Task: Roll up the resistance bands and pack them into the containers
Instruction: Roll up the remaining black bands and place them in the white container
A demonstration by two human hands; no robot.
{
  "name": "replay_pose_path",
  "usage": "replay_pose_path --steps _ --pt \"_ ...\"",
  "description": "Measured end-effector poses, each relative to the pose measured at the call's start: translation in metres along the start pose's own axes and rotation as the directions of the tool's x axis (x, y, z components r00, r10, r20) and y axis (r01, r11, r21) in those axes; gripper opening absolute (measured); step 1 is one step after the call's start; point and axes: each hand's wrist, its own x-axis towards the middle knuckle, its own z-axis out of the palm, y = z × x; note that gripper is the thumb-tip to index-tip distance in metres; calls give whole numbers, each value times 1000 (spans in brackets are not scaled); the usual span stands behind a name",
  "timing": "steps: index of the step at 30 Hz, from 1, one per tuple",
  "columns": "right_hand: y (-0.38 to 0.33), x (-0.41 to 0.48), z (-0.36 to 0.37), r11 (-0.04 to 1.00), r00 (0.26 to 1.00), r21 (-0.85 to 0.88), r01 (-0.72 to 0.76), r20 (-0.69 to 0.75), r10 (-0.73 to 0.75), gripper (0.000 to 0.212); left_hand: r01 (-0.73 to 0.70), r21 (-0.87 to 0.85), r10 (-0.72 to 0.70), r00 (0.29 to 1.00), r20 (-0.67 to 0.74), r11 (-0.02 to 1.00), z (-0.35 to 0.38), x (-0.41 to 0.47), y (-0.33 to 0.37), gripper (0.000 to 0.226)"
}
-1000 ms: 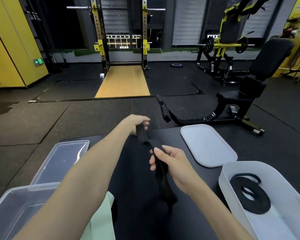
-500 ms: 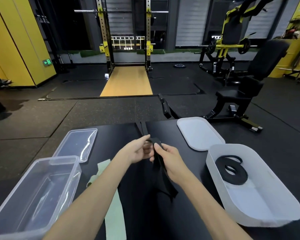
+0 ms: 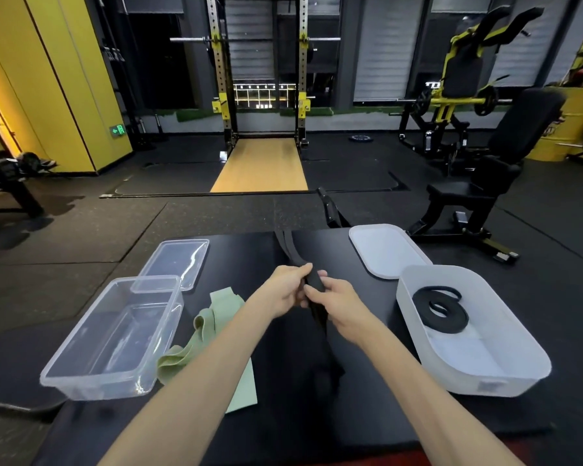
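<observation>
Tabletop (image 3: 243, 253), matte black, carries everything. Left hand (image 3: 285, 290) and right hand (image 3: 339, 302) meet over its centre, touching each other. The fingers of both are curled round a long flat black resistance band (image 3: 314, 280) and pinch it at about the same spot. Past the hands the band runs as two strands across the table to the far edge. On the near side its loose part drops between the forearms. Cannot tell whether any of it is rolled inside the grip.

Pale green flat resistance band (image 3: 212, 326) lies crumpled by the left forearm, partly under it, just beside a clear rectangular plastic container (image 3: 81, 375). Clear plastic lid (image 3: 174, 260) lies behind that container, which overlaps the lid's near edge.

On the right, a frosted white plastic tub (image 3: 519, 361) holds a coiled black band (image 3: 440, 307). White lid (image 3: 384, 250) lies just behind the tub.
</observation>
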Motion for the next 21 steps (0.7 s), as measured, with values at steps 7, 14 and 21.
replay_pose_path --steps 7,14,21 --pt "21 -16 1 993 995 62 -101 16 100 25 -52 16 53 997 -47 999 10 -20 -21 22" --pt "29 -34 -2 997 997 20 -69 37 69 14 -28 -1 28 996 -80 1000 12 -33 -40 20" --pt "40 -51 4 991 992 57 -125 18 124 20 -64 13 64 995 -82 998 11 -44 -55 11"
